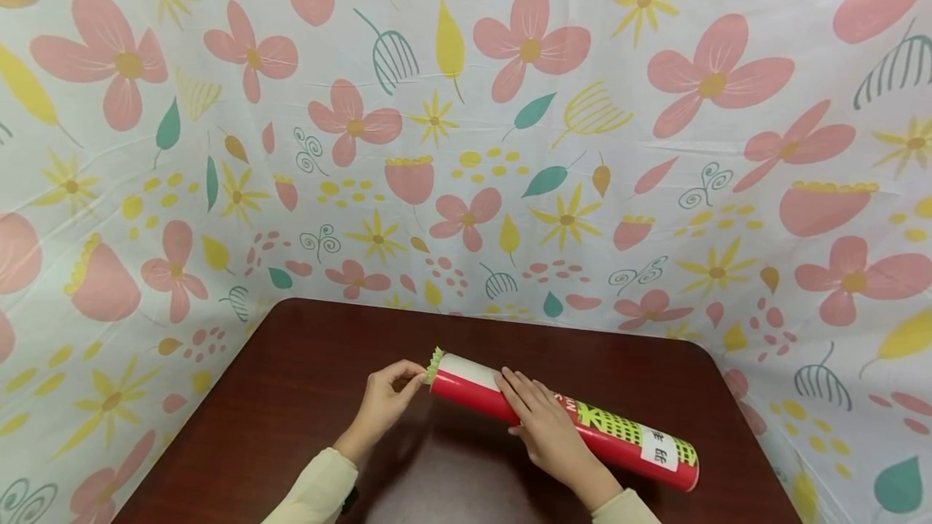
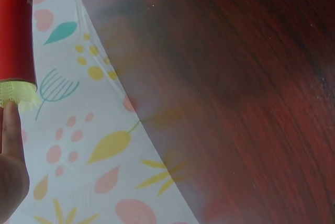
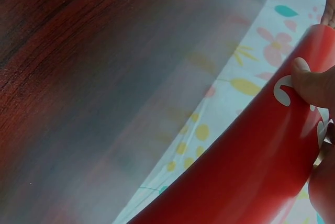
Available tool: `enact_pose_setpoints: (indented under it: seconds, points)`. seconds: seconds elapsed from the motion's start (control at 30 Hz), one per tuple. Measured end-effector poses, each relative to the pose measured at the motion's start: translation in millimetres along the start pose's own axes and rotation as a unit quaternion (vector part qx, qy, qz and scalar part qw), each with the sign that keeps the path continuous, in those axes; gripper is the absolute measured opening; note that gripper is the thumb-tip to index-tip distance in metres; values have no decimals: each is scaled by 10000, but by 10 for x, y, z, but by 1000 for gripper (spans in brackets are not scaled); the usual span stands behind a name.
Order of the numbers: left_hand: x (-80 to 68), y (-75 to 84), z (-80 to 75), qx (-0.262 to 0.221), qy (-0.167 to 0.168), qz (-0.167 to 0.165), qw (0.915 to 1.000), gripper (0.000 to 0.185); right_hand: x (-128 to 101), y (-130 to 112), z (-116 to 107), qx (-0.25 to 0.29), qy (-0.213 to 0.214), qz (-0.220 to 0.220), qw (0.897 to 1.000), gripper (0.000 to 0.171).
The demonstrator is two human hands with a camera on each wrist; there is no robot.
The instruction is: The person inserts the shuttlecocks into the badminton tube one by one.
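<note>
A long red shuttlecock tube (image 1: 473, 395), printed with white and yellow-green, is held tilted above the table. From its left end sticks out the frilled skirt of a pale green nylon shuttlecock (image 1: 434, 365). My left hand (image 1: 383, 404) pinches the skirt's edge with thumb and finger; in the left wrist view its fingertips touch the shuttlecock (image 2: 25, 94) at the tube mouth. My right hand (image 1: 548, 428) grips the tube around its middle, the thumb (image 3: 310, 85) pressed on the red side in the right wrist view. What lies deeper inside the tube is hidden.
Under both hands is a dark reddish-brown wooden table (image 1: 320, 354) with rounded far corners. A white curtain (image 1: 466, 160) printed with flowers and leaves hangs behind it and along both sides. A white label (image 1: 658, 449) with black characters is stuck near the tube's right end.
</note>
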State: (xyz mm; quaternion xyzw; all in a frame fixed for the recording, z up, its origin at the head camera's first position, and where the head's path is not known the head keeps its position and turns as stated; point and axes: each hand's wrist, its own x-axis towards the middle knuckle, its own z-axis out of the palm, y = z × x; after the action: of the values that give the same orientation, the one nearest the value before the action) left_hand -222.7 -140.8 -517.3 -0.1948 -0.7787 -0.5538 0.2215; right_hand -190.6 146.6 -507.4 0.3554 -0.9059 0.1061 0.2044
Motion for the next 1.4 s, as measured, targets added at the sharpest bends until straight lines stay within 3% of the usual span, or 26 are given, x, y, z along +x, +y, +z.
enact_pose_setpoints:
  seconds: [0.23, 0.6, 0.83, 1.0, 1.2, 1.4]
  points:
    - [-14, -16, 25, -262, -148, -259, 9992, 8, 11, 1, 4, 35, -72, 4, 10000, 93]
    - [14, -12, 63, -309, -247, -232, 9989, 9, 20, 13, 31, -33, 95, -55, 9999, 93]
    - [35, 248, 34, -257, -318, 45, 9992, 6, 14, 11, 50, -38, 81, -25, 10000, 97]
    - [39, 309, 6, -270, -412, -118, 9987, 5, 3, 4, 46, -27, 24, 49, 10000, 97]
    - [19, 281, -41, -478, -575, -389, 9964, 9, -27, -4, 54, 112, -92, 185, 9997, 95]
    - [-7, 179, -176, -771, -438, -324, 9955, 14, -22, 34, 85, 124, -58, 225, 9997, 91]
